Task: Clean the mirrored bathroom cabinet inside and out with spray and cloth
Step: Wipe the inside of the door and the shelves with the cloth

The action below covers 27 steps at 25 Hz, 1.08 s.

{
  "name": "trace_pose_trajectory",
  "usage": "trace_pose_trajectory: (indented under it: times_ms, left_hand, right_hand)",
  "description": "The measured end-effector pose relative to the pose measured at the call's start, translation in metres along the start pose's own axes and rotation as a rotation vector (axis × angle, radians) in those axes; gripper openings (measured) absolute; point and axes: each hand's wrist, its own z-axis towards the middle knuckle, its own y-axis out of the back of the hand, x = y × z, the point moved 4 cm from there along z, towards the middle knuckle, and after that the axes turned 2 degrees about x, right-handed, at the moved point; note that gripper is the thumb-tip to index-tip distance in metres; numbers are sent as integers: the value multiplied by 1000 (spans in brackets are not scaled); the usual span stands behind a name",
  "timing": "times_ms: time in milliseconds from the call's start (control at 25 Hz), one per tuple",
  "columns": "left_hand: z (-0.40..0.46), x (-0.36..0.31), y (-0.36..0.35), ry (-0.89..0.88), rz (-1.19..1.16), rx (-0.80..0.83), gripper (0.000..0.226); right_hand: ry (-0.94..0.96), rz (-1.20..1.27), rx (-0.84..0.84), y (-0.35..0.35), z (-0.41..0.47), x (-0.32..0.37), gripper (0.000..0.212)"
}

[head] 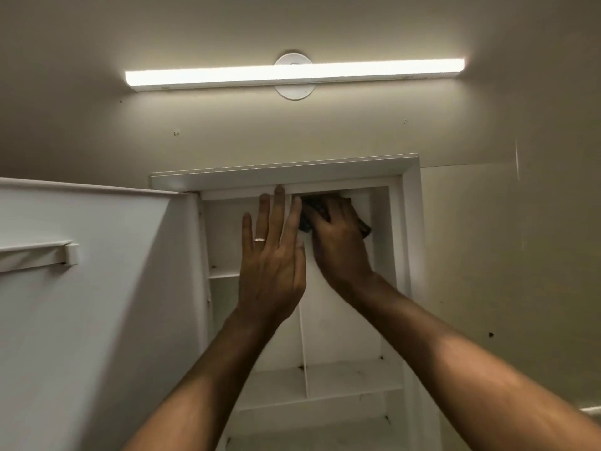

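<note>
The white bathroom cabinet (408,222) stands open in the wall, its door (97,304) swung out to the left with its white inner side showing. My right hand (338,242) presses a dark cloth (312,211) against the back of the top right compartment, just under the cabinet's top. My left hand (271,255), fingers straight and a ring on one finger, rests flat on the vertical divider (302,336) beside it, fingertips up at the top frame. No spray bottle is in view.
White shelves (354,374) cross the lower cabinet, marked with dark specks. A small rail (39,252) is fixed to the door's inner side. A lit light bar (292,74) hangs on the beige wall above.
</note>
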Motion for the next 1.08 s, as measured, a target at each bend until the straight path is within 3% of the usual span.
trace_pose_trajectory:
  times_ms: [120,320,600,800,960,1080]
  left_hand:
    - [2,3,-14,29,113,-45,61]
    - [2,7,-19,14,144,-94,61]
    - [1,7,-18,18,103,-154,60]
    - [1,7,-19,17,103,-174,61]
    - [2,10,-21,20,113,-153,66]
    - [3,10,-21,26,139,-125,65]
  right_hand:
    - [31,-75,4,-18,1,-8,52]
    - [28,1,36,-26,-26,-13,64]
    - [93,-33,183,-54,-146,-23,91]
    - [50,87,91,-59,-158,-24,79]
    - [-86,94,-71,-40,-86,-9,65]
    - [-45,30,-133,-29,-16,-2,54]
